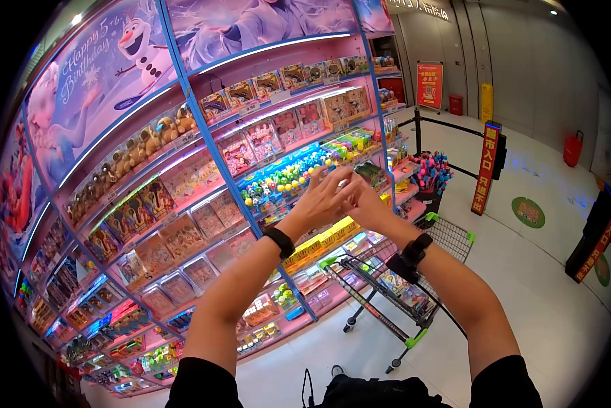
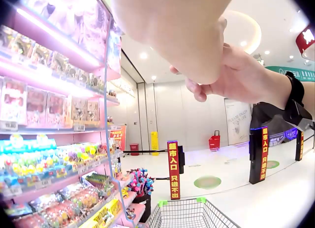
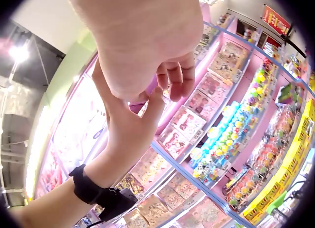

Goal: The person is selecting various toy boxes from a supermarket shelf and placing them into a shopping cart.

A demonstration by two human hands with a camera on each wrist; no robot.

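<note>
Both hands are raised together in front of the toy shelves (image 1: 183,204) and hold nothing. My left hand (image 1: 322,197) stands upright with its fingers straight and spread; in the left wrist view it fills the top (image 2: 182,36). My right hand (image 1: 363,200) presses against its palm side with curled fingers. The right wrist view shows the right hand (image 3: 172,75) with bent fingers above the left hand (image 3: 128,124), whose thumb touches it. The left wrist view shows the right hand (image 2: 236,80) with curled fingers too. Each wrist wears a black band.
A shopping cart (image 1: 400,285) with green corners and packaged goods inside stands just ahead, below the hands. Pink shelves full of boxed toys run along the left. A red entrance sign post (image 1: 485,170) and a black barrier rail stand to the right, with open floor beyond.
</note>
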